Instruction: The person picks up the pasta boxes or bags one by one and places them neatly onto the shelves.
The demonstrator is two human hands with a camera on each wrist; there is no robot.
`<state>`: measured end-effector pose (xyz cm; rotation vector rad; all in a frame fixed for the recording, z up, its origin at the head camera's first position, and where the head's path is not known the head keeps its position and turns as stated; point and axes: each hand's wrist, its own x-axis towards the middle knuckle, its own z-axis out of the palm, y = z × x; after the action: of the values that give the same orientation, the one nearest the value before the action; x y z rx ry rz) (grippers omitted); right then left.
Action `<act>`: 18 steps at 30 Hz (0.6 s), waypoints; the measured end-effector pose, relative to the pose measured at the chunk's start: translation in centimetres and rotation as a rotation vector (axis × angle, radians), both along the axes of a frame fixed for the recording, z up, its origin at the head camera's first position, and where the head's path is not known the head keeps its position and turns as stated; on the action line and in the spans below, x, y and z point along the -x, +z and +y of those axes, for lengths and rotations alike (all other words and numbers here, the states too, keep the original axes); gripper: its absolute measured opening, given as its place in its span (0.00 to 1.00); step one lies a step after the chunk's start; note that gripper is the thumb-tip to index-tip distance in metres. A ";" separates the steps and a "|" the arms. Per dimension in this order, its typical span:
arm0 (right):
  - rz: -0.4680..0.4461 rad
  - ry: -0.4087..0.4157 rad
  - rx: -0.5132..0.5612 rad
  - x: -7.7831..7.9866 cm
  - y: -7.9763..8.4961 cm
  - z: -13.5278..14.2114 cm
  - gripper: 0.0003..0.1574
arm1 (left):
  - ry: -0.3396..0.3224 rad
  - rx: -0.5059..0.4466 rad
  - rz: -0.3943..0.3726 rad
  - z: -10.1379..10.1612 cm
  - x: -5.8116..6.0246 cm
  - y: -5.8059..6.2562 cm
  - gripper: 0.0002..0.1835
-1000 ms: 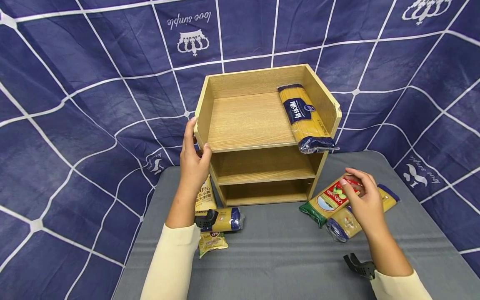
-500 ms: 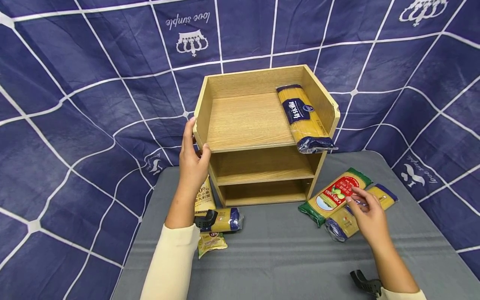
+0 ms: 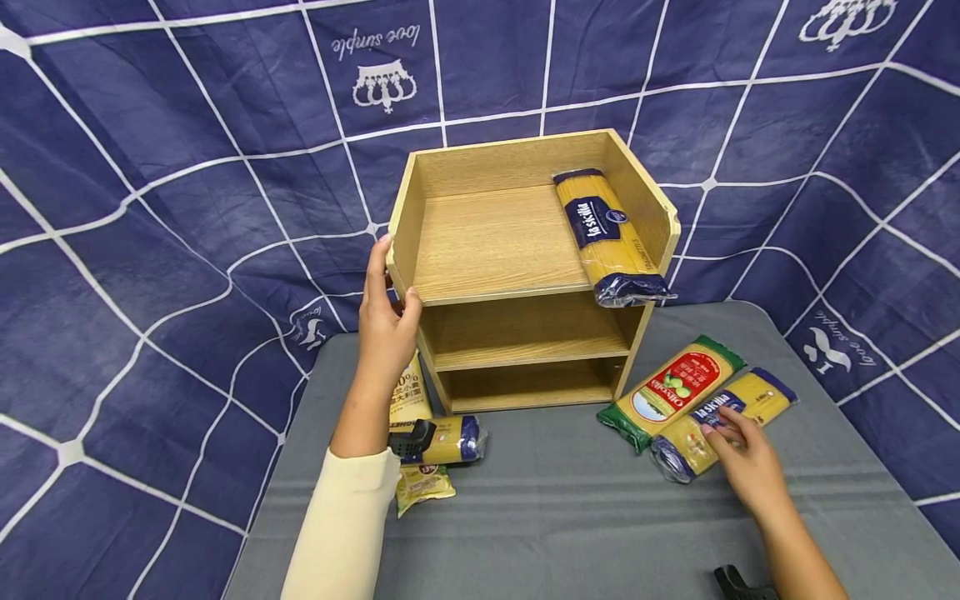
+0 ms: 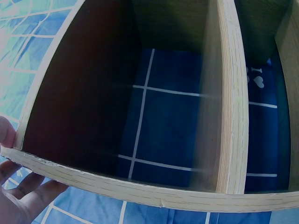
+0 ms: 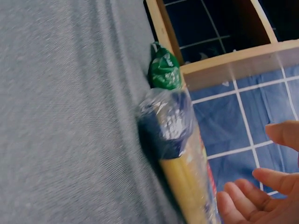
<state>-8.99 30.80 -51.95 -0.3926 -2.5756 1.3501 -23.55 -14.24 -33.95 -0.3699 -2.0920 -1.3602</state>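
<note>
My left hand pinches the shelf's edge. My right hand is loose, holding nothing, and hides a bit of the blue bag on the table. The right wrist view cuts that bag off.

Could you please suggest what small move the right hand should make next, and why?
Probably lower the right hand and grip the blue-ended pasta pack: in the head view it is over that pack, holding nothing, while the left hand grips the wooden shelf.
</note>
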 end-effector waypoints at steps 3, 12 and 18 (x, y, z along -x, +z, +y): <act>-0.032 -0.013 -0.023 -0.3 -0.4 0.3 0.40 | -0.001 0.000 -0.001 0.0 -0.1 0.0 0.40; -0.151 -0.101 0.052 -1.1 -1.7 1.2 0.43 | 0.002 0.003 0.019 0.0 0.0 0.1 0.40; -0.241 -0.079 0.113 -1.1 -2.1 1.2 0.46 | 0.004 0.000 0.001 0.1 0.0 0.0 0.40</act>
<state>-7.88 32.02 -54.09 -0.7093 -2.6440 1.5078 -23.56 -14.13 -33.92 -0.3665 -2.0902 -1.3576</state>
